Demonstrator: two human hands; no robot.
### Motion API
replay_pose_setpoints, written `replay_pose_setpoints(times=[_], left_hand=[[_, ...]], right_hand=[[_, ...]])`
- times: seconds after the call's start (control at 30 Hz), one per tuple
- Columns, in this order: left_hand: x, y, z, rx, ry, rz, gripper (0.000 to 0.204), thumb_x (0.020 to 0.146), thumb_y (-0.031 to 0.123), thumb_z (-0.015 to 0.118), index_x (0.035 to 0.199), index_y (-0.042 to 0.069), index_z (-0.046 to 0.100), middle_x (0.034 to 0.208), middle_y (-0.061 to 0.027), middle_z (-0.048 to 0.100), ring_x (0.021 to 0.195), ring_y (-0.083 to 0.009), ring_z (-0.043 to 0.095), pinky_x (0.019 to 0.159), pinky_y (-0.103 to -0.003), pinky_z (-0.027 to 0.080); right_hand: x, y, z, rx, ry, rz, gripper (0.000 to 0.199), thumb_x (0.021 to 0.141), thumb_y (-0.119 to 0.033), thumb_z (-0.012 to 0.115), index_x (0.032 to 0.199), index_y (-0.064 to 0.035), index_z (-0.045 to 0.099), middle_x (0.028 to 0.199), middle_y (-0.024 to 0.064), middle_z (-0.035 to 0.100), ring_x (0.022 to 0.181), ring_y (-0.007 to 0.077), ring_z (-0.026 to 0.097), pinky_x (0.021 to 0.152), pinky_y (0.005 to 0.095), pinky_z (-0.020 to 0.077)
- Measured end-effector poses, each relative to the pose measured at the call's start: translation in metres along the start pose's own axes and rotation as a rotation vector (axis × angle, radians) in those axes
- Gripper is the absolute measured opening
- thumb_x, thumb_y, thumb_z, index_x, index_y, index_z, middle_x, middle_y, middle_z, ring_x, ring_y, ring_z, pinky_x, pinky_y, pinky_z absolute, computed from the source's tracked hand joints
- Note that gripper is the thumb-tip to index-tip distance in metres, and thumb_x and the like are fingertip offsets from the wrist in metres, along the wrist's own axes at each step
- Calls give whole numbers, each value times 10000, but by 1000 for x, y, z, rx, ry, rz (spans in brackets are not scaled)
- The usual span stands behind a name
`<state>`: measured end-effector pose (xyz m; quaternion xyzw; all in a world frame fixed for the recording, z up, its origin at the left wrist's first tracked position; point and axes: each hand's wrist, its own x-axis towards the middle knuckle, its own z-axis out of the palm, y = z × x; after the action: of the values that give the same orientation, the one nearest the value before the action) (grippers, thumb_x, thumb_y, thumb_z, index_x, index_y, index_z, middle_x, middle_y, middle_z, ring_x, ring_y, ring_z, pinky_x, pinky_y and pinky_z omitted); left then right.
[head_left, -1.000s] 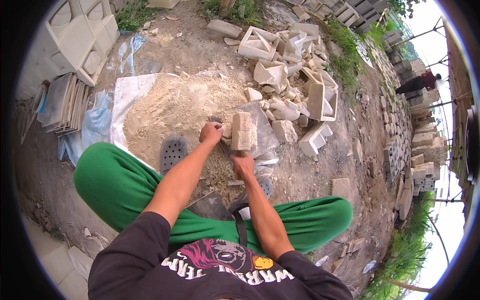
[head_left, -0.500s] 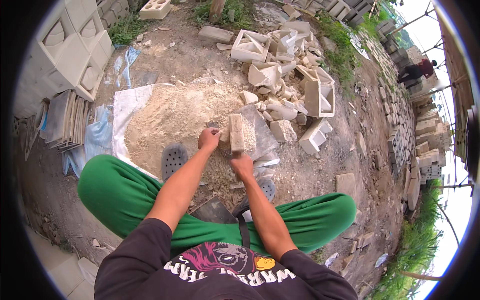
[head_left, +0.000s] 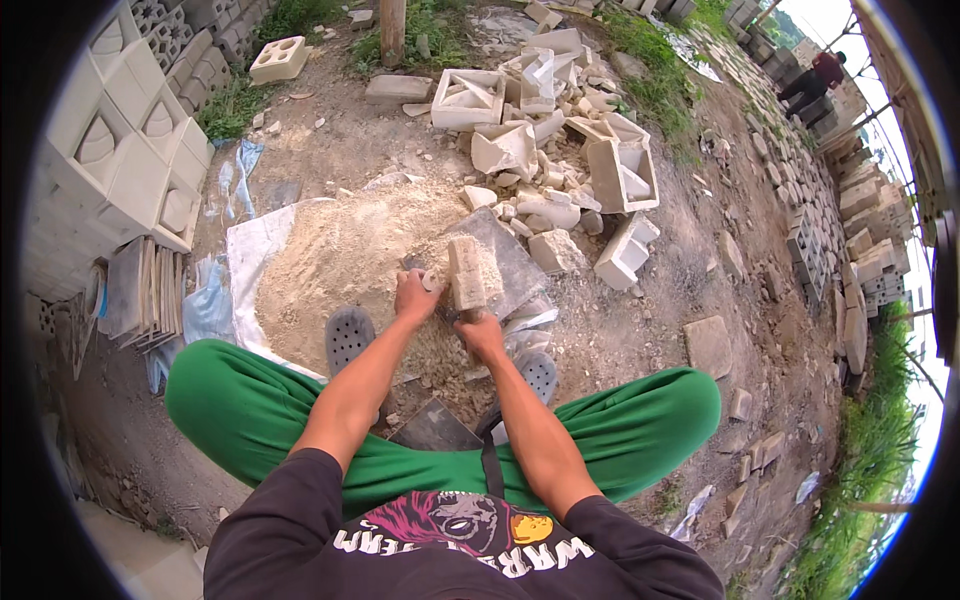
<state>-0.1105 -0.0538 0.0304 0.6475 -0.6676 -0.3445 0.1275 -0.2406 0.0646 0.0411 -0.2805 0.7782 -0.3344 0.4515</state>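
My right hand [head_left: 481, 333] is closed around the lower end of a mallet-like tool with a long, dusty, block-shaped head [head_left: 466, 272]. That head lies over a grey slab [head_left: 512, 262] strewn with pale crumbs. Just to its left, my left hand [head_left: 416, 297] is closed, with a small pale stone chunk [head_left: 431, 281] between thumb and fingers. A small dark piece [head_left: 413, 263] shows beyond those fingers; whether the hand holds it I cannot tell. Pale crushed grit [head_left: 335, 245] is heaped on a white sheet [head_left: 245, 262] left of my hands.
Broken pale blocks [head_left: 545, 150] are piled beyond the slab. Stacked blocks [head_left: 140, 130] and thin boards [head_left: 150, 295] stand at left. My grey clogs [head_left: 349, 338] flank the work spot; a dark plate [head_left: 435, 428] lies between my legs. A person [head_left: 815, 85] is far right.
The whole view has shifted slightly. The stone chunk in my left hand shows more clearly now, beside the tool's head. My right hand keeps its grip on the tool.
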Motion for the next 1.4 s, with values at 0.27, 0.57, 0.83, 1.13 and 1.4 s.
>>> replay_pose_setpoints(times=[0.27, 0.57, 0.83, 1.13, 1.4], left_hand=[[12, 6, -3, -154, 86, 73, 423, 801, 344, 783, 1071, 48, 648, 956, -131, 718, 898, -285, 702, 805, -390, 541], [8, 13, -25, -141, 135, 91, 298, 862, 268, 712, 1078, 66, 750, 973, -144, 755, 900, -271, 735, 803, -380, 558], [5, 7, -23, -218, 79, 96, 335, 907, 271, 705, 1163, 58, 732, 1005, -162, 756, 933, -227, 737, 809, -319, 550], [16, 9, -13, -449, 15, 137, 329, 911, 236, 718, 1161, 22, 727, 1010, -132, 764, 893, -153, 728, 777, -281, 548], [20, -20, -13, -503, 29, 33, 304, 913, 192, 731, 1161, 16, 727, 971, -95, 757, 822, -94, 683, 731, -246, 547]], right_hand=[[5, 9, 10, 234, -30, 41, 269, 713, -224, 794, 802, 11, 698, 686, 94, 684, 533, 178, 631, 510, 341, 503], [-2, -24, -2, 23, 51, 64, 405, 668, -315, 751, 859, 41, 726, 741, 181, 721, 663, 277, 719, 664, 392, 562], [1, -77, -25, 202, 77, -152, 296, 729, -235, 746, 818, 42, 696, 689, 155, 697, 592, 204, 706, 547, 351, 540], [8, -22, 10, 26, 98, -46, 273, 739, -223, 750, 834, 29, 705, 631, 97, 664, 528, 178, 648, 503, 329, 508], [-3, -78, -11, 79, 80, -189, 354, 715, -303, 740, 869, 15, 723, 712, 171, 710, 633, 282, 702, 611, 382, 528]])
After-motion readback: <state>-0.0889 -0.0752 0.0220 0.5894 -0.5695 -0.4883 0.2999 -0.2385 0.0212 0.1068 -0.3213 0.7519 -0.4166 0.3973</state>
